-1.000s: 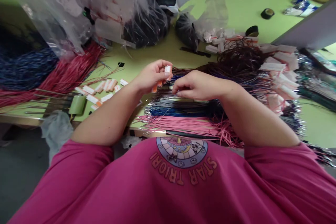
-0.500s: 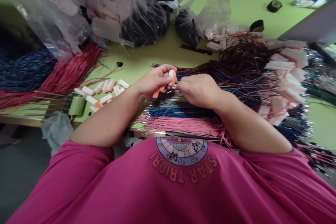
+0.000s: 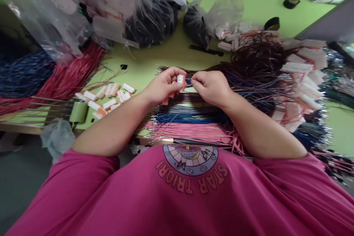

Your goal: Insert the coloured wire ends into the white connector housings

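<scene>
My left hand is closed around a small white and orange connector, held up over a spread of thin wires. My right hand is pinched shut right beside the connector, its fingertips at the connector's right side on what looks like a thin wire end. Under both hands lie rows of wires in grey, blue and pink, running left to right. Dark brown wires fan out further back on the right.
Loose white and orange connectors lie on the green table to the left. Red wires and blue wires pile at far left. Plastic bags stand behind. Tape rolls sit at the back right. Tagged wire bundles lie right.
My right hand rose from the wire rows and came up to the connector in my left hand. The left hand has lowered a little.
</scene>
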A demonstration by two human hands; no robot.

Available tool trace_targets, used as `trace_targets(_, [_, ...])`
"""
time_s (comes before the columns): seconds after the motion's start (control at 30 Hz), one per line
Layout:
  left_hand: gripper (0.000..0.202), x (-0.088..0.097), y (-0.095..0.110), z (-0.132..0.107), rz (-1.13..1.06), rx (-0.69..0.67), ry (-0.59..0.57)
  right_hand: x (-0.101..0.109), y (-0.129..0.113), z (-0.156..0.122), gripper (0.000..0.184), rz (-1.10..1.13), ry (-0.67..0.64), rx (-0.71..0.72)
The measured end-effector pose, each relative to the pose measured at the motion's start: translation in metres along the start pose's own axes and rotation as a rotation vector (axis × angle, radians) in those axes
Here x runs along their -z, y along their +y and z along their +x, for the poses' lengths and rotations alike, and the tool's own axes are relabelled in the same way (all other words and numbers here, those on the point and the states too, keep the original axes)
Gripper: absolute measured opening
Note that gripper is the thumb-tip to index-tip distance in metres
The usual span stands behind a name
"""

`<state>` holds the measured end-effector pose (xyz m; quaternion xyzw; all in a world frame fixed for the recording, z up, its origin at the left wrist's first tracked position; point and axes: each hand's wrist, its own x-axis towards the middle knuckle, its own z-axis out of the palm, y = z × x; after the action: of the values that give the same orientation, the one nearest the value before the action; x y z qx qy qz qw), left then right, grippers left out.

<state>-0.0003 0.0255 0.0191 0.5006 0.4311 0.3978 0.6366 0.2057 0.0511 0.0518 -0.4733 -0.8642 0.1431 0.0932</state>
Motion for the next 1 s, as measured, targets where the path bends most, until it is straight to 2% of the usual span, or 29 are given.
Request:
trace_targets(0.3, [0.033, 0.001, -0.002, -0.002, 0.200, -0.070, 0.049, -0.004, 0.008, 0.005, 0.033, 0.329, 0.020, 0.018])
trace_targets(0.53, [0.033, -0.003, 0.001, -0.005, 0.163, -0.031, 0.073, -0.004, 0.006, 0.004, 0.034, 0.276, 0.025, -0.005])
trace_targets(0.73, [0.034, -0.007, 0.002, -0.006, 0.156, 0.006, 0.026, -0.010, -0.002, 0.005, 0.032, 0.275, -0.030, 0.019])
trace_targets(0.9, [0.034, -0.006, 0.002, -0.005, 0.153, 0.015, 0.036, -0.014, 0.004, 0.009, 0.029, 0.314, -0.044, 0.058])
trace_targets(1.0, [0.033, -0.002, 0.005, -0.003, 0.148, -0.017, 0.046, -0.008, 0.010, 0.009, 0.032, 0.234, -0.033, 0.112])
